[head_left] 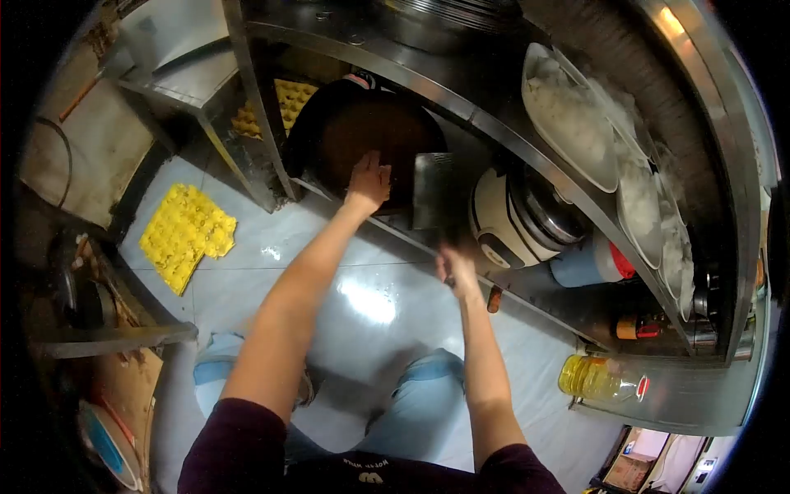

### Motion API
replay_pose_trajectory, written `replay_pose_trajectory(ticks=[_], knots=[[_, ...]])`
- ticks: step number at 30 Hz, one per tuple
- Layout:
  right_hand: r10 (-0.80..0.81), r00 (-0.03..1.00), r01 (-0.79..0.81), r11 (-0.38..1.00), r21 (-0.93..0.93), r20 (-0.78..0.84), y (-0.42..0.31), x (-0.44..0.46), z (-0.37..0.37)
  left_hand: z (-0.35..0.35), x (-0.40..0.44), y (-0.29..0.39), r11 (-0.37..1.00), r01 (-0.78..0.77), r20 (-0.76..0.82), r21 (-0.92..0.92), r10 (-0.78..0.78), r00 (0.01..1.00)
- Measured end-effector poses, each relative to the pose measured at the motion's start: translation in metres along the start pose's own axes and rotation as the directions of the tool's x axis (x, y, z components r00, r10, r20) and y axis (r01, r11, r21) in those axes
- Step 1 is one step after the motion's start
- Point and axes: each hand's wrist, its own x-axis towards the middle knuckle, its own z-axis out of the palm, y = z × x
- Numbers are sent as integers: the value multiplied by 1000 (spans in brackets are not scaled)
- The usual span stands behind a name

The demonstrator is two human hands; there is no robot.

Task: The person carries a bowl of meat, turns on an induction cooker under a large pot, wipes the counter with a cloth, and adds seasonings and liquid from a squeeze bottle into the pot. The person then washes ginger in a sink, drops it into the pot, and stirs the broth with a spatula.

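Note:
My left hand (369, 183) reaches onto a round, dark brown surface (378, 123) with a black rim, perhaps a chopping block, on the lower shelf. Its fingers are stretched out, and I see nothing held in it. A cleaver (432, 191) with a broad grey blade points away from me, just right of the round surface. My right hand (458, 270) is closed around its handle, which is mostly hidden by the fingers. Right of the blade stands a cream and black rice cooker (502, 218).
Steel shelving (469, 111) overhangs both hands, with white trays (572, 123) above. A yellow egg tray (185, 235) lies on the tiled floor (329, 272) at left. An oil bottle (601, 379) is at right, and a brown handle (494, 300) juts from the shelf edge.

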Motion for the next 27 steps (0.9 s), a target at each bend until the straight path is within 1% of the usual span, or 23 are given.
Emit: replay_pose_trajectory(ticks=[1,2,3,4,6,7,10,11,13,16,17,18,20,21,22,23,24,25,26,27], knots=[[16,999,-16,1000,-8,42,4,-2,7,12,4,-9,981,-23,-6,192,25,1000],[37,996,-36,999,-16,79,5,-8,17,29,7,-22,925,-45,-1,376,49,999],[27,998,-28,999,25,51,4,-15,28,44,7,-36,835,-68,9,546,76,997],[6,1000,-5,1000,7,-27,4,-19,40,45,2,-36,822,-43,36,567,28,999],[5,999,-6,999,43,35,2,-22,48,35,-5,-34,789,1,79,615,-63,995],[38,998,-42,996,75,51,6,-21,49,40,-4,-45,781,-23,87,625,-40,995],[57,994,-70,987,142,95,18,-18,50,39,-3,-55,769,-71,115,636,-3,993],[68,993,-81,985,152,92,17,-22,55,39,-3,-57,765,-81,118,638,7,993],[53,987,-71,990,118,152,22,-22,64,41,-1,-57,759,-102,124,643,29,992],[70,982,-81,995,59,176,15,-31,92,26,-9,-39,884,-15,71,468,-21,997],[32,984,-45,996,72,176,21,-32,101,50,-4,-85,818,-119,14,563,134,991],[-6,984,-9,996,87,176,26,-34,111,44,-7,-85,888,-102,-43,449,136,990],[-39,989,59,989,-135,141,22,-56,129,15,-17,-68,977,-89,-160,195,121,980],[-263,947,314,881,-355,185,41,-58,133,-8,-25,-36,940,143,-302,-310,-240,922],[-235,961,278,820,-501,147,23,-80,144,-27,-30,-34,833,206,-332,-514,-414,847],[-174,964,260,754,-603,199,8,-99,149,-49,-46,-11,673,154,-321,-723,-525,788],[-109,963,255,672,-695,248,0,-110,150,-63,-53,-34,513,75,-237,-855,-515,824],[-183,939,341,622,-705,293,0,-116,147,-74,-62,-59,416,90,-212,-905,-623,753],[-248,906,422,564,-710,343,1,-122,139,-87,-65,-63,352,32,-249,-936,-721,647],[-306,867,499,499,-709,394,-1,-126,130,-104,-72,-71,129,-23,-117,-991,-790,602]])
